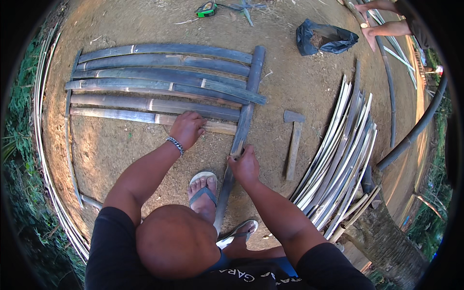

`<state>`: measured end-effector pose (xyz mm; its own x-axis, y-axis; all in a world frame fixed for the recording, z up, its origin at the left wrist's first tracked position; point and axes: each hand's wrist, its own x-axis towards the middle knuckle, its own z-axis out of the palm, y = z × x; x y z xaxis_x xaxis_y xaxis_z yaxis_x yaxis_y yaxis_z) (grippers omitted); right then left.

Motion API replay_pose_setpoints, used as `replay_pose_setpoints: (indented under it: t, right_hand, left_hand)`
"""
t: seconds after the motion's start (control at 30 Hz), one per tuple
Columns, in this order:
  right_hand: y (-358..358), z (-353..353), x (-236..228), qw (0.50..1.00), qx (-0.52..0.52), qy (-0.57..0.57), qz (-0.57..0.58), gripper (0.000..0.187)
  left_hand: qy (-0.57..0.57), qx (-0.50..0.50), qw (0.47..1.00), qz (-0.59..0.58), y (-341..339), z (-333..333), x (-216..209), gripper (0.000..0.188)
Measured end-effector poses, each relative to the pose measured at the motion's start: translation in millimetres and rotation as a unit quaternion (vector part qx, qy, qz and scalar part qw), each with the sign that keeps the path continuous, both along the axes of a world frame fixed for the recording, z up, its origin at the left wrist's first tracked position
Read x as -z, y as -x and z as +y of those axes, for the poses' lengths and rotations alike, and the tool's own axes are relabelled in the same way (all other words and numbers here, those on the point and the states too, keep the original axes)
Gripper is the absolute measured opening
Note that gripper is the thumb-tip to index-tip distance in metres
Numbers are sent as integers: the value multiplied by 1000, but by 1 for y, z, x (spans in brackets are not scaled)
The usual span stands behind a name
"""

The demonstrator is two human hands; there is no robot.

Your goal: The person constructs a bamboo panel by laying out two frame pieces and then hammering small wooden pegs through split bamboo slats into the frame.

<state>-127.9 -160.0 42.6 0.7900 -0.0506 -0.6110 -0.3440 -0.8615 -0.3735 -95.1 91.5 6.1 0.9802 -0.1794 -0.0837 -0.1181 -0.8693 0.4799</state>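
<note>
A ladder-like frame of split bamboo slats lies on the ground, the slats running between a thin bamboo strip at the left and a dark bamboo pole at the right. My left hand, with a chain bracelet at the wrist, is closed over the nearest bamboo slat, toward its right end. That slat's right end meets the pole. Lower down, my right hand grips the pole's edge beside a small cut hole. Its fingertips are partly hidden.
A hatchet with a wooden handle lies right of the pole. Farther right is a heap of split bamboo strips. A black plastic bag and green tape measure lie beyond. Another person's hands hold bamboo at top right.
</note>
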Motion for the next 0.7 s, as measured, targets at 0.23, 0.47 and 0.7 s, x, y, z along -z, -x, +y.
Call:
replay_pose_setpoints:
  t: [0.23,0.47,0.7]
  right_hand:
    - [3,-4,2,1000,0,-19,-19,60]
    - [-11,-12,8,999,13,-29,-2,60]
    - [-36,-13,5,997,57,-49,-36,66]
  left_hand:
    - [-14,4,1000,9,-2,-5,-3,33]
    - [-30,36,999,3,-4,-3,-1,33]
    - [-46,49,998,11,-6,-2,-1,33]
